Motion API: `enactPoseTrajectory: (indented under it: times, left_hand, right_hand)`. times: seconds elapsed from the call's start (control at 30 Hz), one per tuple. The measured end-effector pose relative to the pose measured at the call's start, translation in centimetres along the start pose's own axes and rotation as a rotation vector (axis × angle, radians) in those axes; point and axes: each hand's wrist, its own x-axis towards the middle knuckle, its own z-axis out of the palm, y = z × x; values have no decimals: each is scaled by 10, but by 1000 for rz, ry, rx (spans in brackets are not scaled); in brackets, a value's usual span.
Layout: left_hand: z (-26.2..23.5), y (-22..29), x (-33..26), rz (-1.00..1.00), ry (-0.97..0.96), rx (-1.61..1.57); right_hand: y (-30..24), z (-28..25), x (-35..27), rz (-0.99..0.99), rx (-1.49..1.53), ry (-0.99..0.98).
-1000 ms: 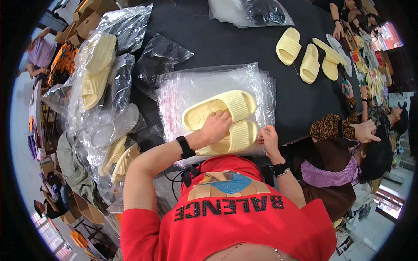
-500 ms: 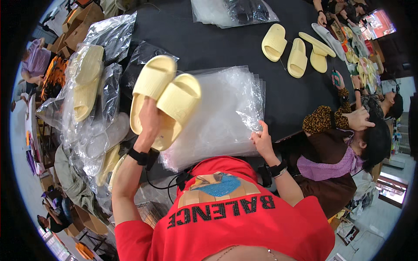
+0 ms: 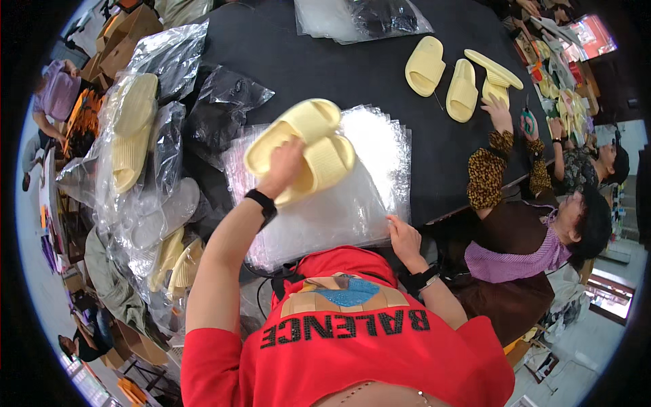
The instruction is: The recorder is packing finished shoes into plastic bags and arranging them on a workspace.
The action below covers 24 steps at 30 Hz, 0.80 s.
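My left hand (image 3: 285, 166) is closed on a pair of pale yellow slide slippers (image 3: 331, 161), gripping them at the heel ends, toes turned to the far right. The pair is above a stack of clear plastic bags (image 3: 390, 152) on the black table. At the near right corner of the top bag, my right hand (image 3: 405, 242) pinches the bag's edge between thumb and fingers. Part of the top bag lies under the slippers and is hidden.
Bagged yellow slippers (image 3: 132, 129) pile up on the left. More clear bags (image 3: 363, 20) lie at the far edge. Loose yellow slippers (image 3: 426, 66) sit at the far right, where a co-worker's hand (image 3: 498, 112) touches one; the other holds small green-handled snips (image 3: 527, 122).
My left hand has carried the slippers rightward over the bag stack and tilted their toes to the right. My right hand has shifted slightly nearer. The co-worker's hand has reached the loose slippers.
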Motion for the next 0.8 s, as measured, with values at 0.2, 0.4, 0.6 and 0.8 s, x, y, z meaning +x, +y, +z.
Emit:
enactPoseTrajectory:
  times: [0.2,0.4,0.6,0.8]
  left_hand:
    - [-52,-57,13,-228,99,73]
    - [-78,12,10,204,88,-36]
    - [-77,81,-2,459,-101,-180]
    - [-63,86,-1,428,-27,-325]
  right_hand:
    - [-21,-25,24,-88,-335,-49]
    - [-47,-42,69,-260,186,129]
    - [-61,-68,87,-301,482,-169]
    - [-54,-52,100,-104,557,-144]
